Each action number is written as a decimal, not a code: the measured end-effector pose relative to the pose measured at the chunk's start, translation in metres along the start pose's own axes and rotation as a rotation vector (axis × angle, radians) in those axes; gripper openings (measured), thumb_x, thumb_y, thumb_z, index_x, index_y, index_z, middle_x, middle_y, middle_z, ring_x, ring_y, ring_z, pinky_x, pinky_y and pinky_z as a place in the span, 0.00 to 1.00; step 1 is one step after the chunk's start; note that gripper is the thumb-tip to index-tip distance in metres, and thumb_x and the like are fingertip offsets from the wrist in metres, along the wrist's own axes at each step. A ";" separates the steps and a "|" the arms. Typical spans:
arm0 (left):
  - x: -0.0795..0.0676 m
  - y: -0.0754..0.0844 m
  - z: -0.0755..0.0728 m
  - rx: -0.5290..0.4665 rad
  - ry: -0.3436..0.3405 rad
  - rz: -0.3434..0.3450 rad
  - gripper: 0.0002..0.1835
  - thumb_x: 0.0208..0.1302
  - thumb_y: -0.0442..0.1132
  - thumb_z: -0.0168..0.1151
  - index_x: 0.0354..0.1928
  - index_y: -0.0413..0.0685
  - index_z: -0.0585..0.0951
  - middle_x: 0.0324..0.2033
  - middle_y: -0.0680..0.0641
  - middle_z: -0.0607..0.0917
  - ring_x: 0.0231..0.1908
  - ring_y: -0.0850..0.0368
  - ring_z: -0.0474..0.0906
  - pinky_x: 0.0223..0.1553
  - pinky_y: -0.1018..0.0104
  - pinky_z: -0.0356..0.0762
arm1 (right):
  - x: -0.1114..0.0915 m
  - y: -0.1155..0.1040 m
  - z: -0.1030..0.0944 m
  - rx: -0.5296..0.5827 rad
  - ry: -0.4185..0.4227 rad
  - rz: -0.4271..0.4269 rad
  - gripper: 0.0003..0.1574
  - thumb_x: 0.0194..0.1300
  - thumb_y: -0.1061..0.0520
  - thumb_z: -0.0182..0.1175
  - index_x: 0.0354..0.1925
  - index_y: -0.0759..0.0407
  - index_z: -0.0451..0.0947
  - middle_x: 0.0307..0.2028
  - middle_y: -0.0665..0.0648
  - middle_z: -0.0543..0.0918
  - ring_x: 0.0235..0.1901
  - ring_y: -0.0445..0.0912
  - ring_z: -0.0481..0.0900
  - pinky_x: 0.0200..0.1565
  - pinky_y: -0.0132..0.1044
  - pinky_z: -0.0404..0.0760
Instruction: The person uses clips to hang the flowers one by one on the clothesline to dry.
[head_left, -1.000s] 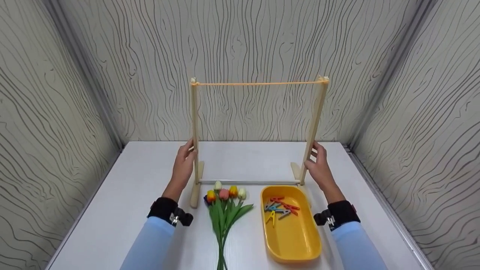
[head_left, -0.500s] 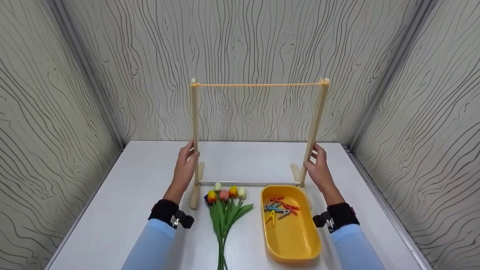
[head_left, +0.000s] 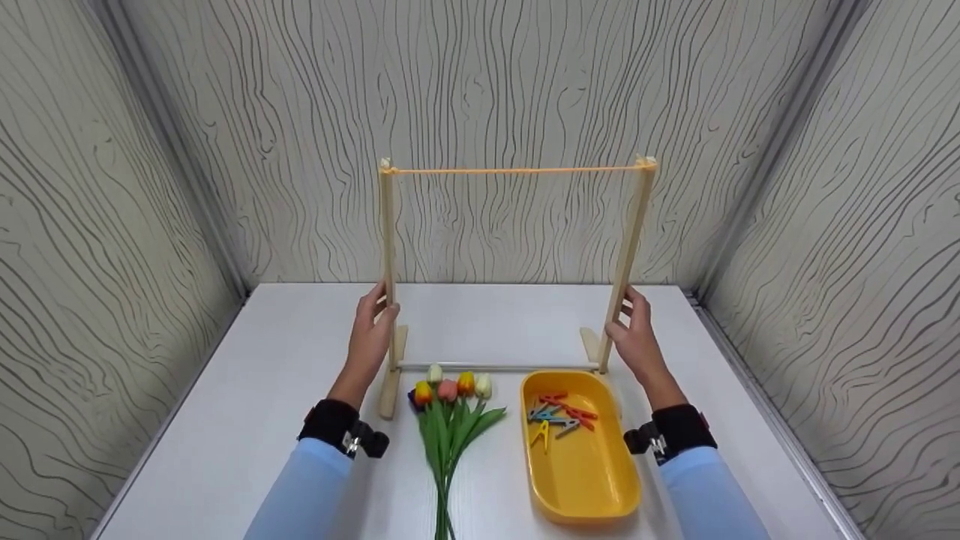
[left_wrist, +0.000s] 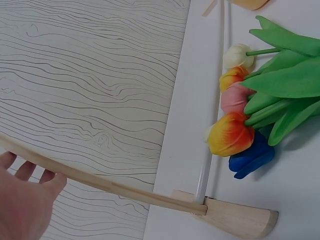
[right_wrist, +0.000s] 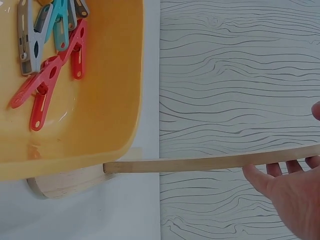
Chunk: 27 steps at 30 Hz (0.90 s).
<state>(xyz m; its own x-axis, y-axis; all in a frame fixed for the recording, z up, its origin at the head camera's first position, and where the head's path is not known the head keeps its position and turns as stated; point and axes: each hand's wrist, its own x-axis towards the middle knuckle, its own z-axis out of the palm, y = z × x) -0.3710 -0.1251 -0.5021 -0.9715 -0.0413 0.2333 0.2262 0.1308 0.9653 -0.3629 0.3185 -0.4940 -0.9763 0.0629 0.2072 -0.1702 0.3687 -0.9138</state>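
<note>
A wooden rack with two posts stands upright on the white table, an orange string [head_left: 517,170] stretched between the post tops. My left hand [head_left: 367,334] grips the lower half of the left post [head_left: 388,232], thumb at the front. On the other side, my right hand [head_left: 640,337] holds the right post [head_left: 634,232] at about the same height, its fingers partly hidden behind the wood. A white rod [head_left: 499,367] joins the posts low down. In the left wrist view, the left post meets a rounded wooden foot [left_wrist: 240,218].
Artificial tulips [head_left: 450,420] lie before the rod, left of a yellow tub [head_left: 585,487]. Several clothespins, including a yellow clothespin [head_left: 541,433] and a red clothespin [right_wrist: 45,92], lie inside it. The tub sits close against the rack's right foot [right_wrist: 65,180]. Wood-patterned walls [head_left: 510,90] surround the table.
My left thumb has come slightly farther over the left post. The right hand keeps its place, and the rack, tulips and tub look unmoved.
</note>
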 end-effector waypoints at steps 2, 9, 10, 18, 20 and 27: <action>0.000 -0.001 0.001 0.001 0.006 -0.006 0.33 0.86 0.42 0.51 0.87 0.47 0.57 0.82 0.37 0.62 0.83 0.35 0.60 0.83 0.36 0.63 | 0.000 0.000 0.000 -0.002 0.000 0.007 0.50 0.75 0.66 0.48 0.87 0.62 0.40 0.84 0.68 0.48 0.84 0.66 0.54 0.85 0.63 0.59; -0.002 0.001 0.001 0.002 0.010 -0.004 0.34 0.86 0.42 0.51 0.86 0.46 0.57 0.83 0.37 0.61 0.84 0.35 0.59 0.83 0.36 0.63 | 0.001 0.000 -0.002 -0.017 -0.012 0.013 0.50 0.74 0.66 0.48 0.87 0.64 0.39 0.82 0.71 0.50 0.84 0.67 0.54 0.85 0.65 0.59; -0.002 0.001 0.001 -0.001 0.009 -0.008 0.34 0.86 0.42 0.51 0.86 0.46 0.57 0.83 0.37 0.61 0.84 0.35 0.59 0.84 0.36 0.63 | 0.001 0.000 -0.003 -0.018 -0.012 0.019 0.50 0.75 0.66 0.48 0.87 0.63 0.39 0.82 0.71 0.50 0.84 0.67 0.54 0.85 0.64 0.59; -0.003 0.005 0.001 -0.008 0.000 -0.006 0.34 0.85 0.40 0.51 0.86 0.43 0.56 0.84 0.35 0.59 0.84 0.34 0.58 0.85 0.38 0.59 | -0.002 -0.004 -0.007 -0.032 -0.010 0.040 0.50 0.78 0.64 0.49 0.87 0.64 0.38 0.84 0.72 0.50 0.86 0.66 0.53 0.87 0.60 0.56; -0.006 0.006 0.002 0.012 0.011 -0.012 0.35 0.85 0.41 0.51 0.87 0.44 0.55 0.85 0.36 0.58 0.84 0.34 0.58 0.86 0.38 0.57 | -0.006 -0.007 -0.009 -0.040 0.008 0.043 0.48 0.78 0.64 0.50 0.87 0.66 0.40 0.84 0.72 0.51 0.86 0.66 0.53 0.87 0.59 0.55; -0.023 0.025 0.010 0.098 0.140 0.052 0.34 0.80 0.36 0.55 0.83 0.40 0.59 0.82 0.35 0.61 0.82 0.34 0.58 0.85 0.36 0.57 | -0.029 -0.018 -0.010 -0.149 0.056 -0.011 0.38 0.79 0.65 0.51 0.81 0.70 0.54 0.80 0.72 0.61 0.83 0.66 0.60 0.85 0.59 0.62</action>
<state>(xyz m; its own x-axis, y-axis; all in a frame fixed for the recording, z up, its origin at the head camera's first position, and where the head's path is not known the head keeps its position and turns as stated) -0.3435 -0.1110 -0.4842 -0.9379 -0.1687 0.3031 0.2610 0.2324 0.9369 -0.3300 0.3192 -0.4801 -0.9649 0.1082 0.2394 -0.1545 0.5030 -0.8504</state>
